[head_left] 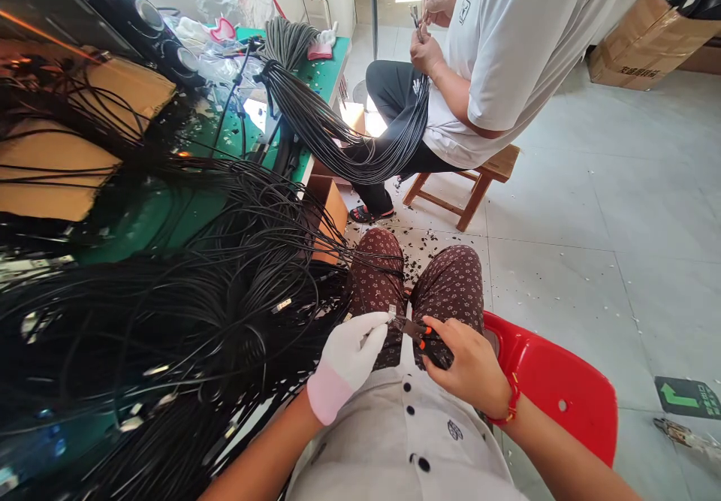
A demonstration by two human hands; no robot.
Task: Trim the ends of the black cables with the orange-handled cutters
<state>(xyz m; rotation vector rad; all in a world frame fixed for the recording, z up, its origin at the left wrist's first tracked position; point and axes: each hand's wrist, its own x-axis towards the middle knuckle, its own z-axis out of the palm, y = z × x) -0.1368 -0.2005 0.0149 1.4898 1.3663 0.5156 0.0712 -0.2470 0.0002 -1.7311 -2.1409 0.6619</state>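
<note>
My left hand (350,357), in a white glove, pinches the end of a thin black cable (388,313) over my lap. My right hand (466,362) is bare and closed round a pair of black and orange pliers (420,333), whose jaws meet the cable end right at my left fingertips. A large tangle of black cables (169,321) spills from the green table (158,215) on my left toward my knees.
Another person sits ahead on a wooden stool (478,178), holding a bundle of black cables (360,148) and a tool. Cardboard boxes (647,43) stand at the back right. My red chair (557,388) is under me. Black scraps litter the tiled floor (591,261).
</note>
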